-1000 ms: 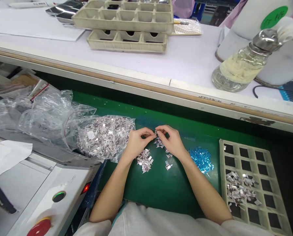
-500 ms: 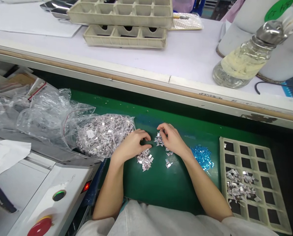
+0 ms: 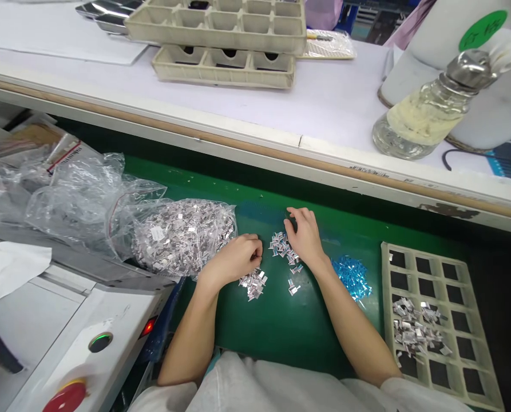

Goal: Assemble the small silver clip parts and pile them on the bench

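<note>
On green matting, metal pieces (image 3: 280, 244) lie between the hands (image 3: 234, 257) (image 3: 307, 236).

Compartment trays (image 3: 216, 37), heaped metallic parts (image 3: 253, 285) and a red-buttoned machine (image 3: 77, 320) mark a factory workshop

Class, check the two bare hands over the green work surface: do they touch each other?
No, the left hand and the right hand are apart, with green work surface and silvery pieces showing between them.
</note>
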Demonstrator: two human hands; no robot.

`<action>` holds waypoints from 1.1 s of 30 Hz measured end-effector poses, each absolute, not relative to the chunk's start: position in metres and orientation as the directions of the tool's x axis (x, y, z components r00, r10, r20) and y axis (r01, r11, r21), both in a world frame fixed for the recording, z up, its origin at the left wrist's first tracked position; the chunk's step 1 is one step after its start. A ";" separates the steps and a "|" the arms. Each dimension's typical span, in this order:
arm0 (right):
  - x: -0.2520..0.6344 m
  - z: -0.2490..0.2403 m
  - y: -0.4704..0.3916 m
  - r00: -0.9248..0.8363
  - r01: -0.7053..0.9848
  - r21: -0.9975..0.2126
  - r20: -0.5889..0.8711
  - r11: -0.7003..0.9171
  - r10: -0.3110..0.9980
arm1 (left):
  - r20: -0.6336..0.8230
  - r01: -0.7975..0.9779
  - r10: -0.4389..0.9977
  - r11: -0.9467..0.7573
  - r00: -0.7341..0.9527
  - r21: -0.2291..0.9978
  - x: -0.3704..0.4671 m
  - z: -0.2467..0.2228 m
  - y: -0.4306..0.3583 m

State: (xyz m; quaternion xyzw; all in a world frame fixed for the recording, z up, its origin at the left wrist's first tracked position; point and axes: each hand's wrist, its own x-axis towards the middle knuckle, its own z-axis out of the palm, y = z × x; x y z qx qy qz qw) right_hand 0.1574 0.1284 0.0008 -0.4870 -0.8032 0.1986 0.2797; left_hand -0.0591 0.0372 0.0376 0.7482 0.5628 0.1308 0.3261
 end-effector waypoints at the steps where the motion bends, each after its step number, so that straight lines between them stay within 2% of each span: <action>1: 0.157 -0.002 0.130 -0.364 0.689 -0.576 0.250 0.440 0.897 | -0.166 0.748 0.932 -0.142 0.321 0.649 -0.060 0.038 0.038; 6: 0.154 -0.010 0.133 -0.374 0.728 -0.523 0.239 0.443 0.896 | -0.107 0.623 0.962 -0.076 0.250 0.778 -0.061 0.045 0.041; 12: 0.155 -0.012 0.134 -0.353 0.709 -0.559 0.246 0.430 0.903 | 0.006 0.434 0.995 -0.048 0.097 0.899 -0.056 0.046 0.044; 19: 0.155 -0.003 0.132 -0.309 0.665 -0.627 0.263 0.405 0.914 | -0.059 0.192 0.994 0.076 -0.094 0.978 -0.043 0.040 0.049; 23: 0.154 0.016 0.124 -0.297 0.521 -0.738 0.315 0.430 0.901 | -0.106 0.065 0.978 0.119 -0.178 0.991 -0.039 0.034 0.052; 27: 0.149 0.035 0.114 -0.407 0.282 -0.886 0.237 0.368 0.882 | -0.116 -0.001 0.965 0.119 -0.236 0.993 -0.037 0.028 0.055; 33: 0.145 0.039 0.108 -0.453 0.199 -0.926 0.203 0.320 0.868 | -0.101 0.000 0.963 0.104 -0.250 0.995 -0.034 0.026 0.056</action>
